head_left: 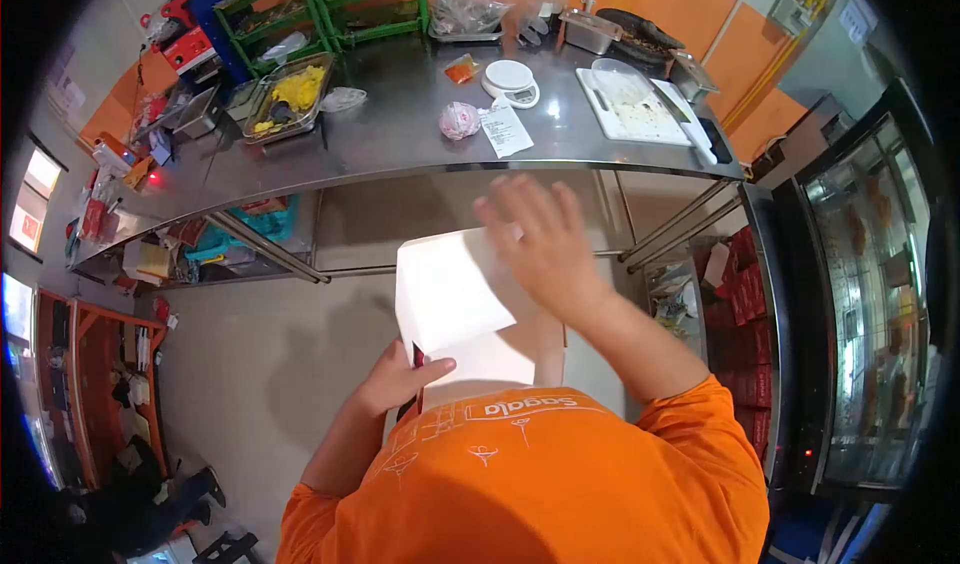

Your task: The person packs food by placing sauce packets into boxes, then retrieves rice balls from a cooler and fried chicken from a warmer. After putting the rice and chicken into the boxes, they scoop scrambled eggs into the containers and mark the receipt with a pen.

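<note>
Your right hand (pixel 540 249) is raised over the upper right of the white box (pixel 445 289), palm down, with the fingers spread wide and blurred; whether they touch the card is hard to tell. Your right forearm angles up and inward from the sleeve. Your left hand (pixel 405 379) grips the box at its lower left corner, thumb laid across the inner face, the other fingers mostly hidden behind, and that elbow is bent low at your side. The box stands open in front of your chest, short of the tabletop (pixel 385 124), with a pale panel up. On your orange shirt (pixel 540 474), white lettering appears to read "Sagala", above thin line drawings. Before you, a printed slip (pixel 508 136) lies beside a crumpled pinkish bundle (pixel 460 121), its print too small to read, and just behind sits a white scale (pixel 511 80). To the right, a knife (pixel 675 104) lies on a white cutting board (pixel 625 129); to the left is a metal tray (pixel 316 114) with yellow contents. Lower right, red boxes (pixel 748 299) carry print you can't make out.
</note>
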`<state>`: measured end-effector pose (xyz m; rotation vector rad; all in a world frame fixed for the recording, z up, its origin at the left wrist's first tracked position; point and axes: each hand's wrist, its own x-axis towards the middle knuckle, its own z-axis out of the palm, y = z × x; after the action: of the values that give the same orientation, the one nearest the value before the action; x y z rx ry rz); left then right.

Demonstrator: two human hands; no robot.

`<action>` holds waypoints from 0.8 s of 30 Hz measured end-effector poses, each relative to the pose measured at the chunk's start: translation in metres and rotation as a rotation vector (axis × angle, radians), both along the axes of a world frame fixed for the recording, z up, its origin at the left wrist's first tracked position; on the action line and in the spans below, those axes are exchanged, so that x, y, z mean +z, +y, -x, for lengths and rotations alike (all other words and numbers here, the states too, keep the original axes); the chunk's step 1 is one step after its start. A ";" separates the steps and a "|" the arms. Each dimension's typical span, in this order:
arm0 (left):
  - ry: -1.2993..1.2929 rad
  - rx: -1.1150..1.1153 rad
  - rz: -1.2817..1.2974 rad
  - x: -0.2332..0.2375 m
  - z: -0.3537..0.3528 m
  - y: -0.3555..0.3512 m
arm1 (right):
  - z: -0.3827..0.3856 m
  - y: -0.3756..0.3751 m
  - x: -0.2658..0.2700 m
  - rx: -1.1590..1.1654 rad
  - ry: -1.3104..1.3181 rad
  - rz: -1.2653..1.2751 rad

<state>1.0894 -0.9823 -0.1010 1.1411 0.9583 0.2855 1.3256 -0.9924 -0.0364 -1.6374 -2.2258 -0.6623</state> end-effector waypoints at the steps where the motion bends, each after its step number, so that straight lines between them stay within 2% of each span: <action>1: -0.082 0.079 -0.008 -0.005 -0.004 -0.001 | 0.007 0.000 -0.008 0.035 -0.143 -0.114; 2: -0.164 0.160 -0.015 -0.012 -0.005 -0.001 | 0.010 -0.001 -0.018 0.153 0.043 -0.041; 4: -0.278 0.182 -0.037 -0.031 0.000 0.006 | 0.013 -0.006 -0.036 0.394 0.416 0.111; 6: -0.373 0.254 -0.030 -0.037 -0.003 0.011 | 0.013 -0.011 -0.046 0.361 0.401 0.185; 7: -0.318 0.213 -0.108 -0.026 -0.010 0.012 | 0.011 -0.011 -0.050 0.343 0.397 0.215; 10: -0.199 0.374 -0.086 -0.019 -0.042 0.019 | -0.006 -0.001 -0.057 0.176 0.193 0.710; 11: -0.277 0.404 -0.020 -0.024 -0.050 0.027 | -0.010 0.002 -0.060 0.183 0.200 0.604; 14: -0.211 0.483 -0.113 -0.032 -0.071 0.058 | -0.022 0.023 -0.052 0.311 0.317 0.000; 15: -0.404 0.642 -0.133 -0.063 -0.070 0.074 | -0.028 0.027 -0.054 0.443 0.343 0.036; 18: -0.515 0.822 -0.346 -0.063 -0.075 0.099 | -0.035 0.059 -0.085 0.634 0.813 0.348; 19: -0.564 0.661 -0.530 -0.050 -0.077 0.101 | -0.034 0.073 -0.085 0.471 0.942 0.234; 21: -0.309 0.690 -0.988 -0.054 -0.093 0.105 | -0.032 0.112 -0.076 0.455 0.962 0.315; 22: -0.165 0.695 -1.210 -0.060 -0.100 0.106 | -0.024 0.120 -0.071 0.562 0.932 0.288; 24: -0.358 0.904 -0.900 -0.096 -0.074 0.123 | -0.007 0.124 -0.064 0.809 0.896 0.242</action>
<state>1.1637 -0.8592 -0.1972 1.2995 0.9853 1.7264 1.3327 -0.8683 -0.1006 -0.6981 -1.9893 0.4801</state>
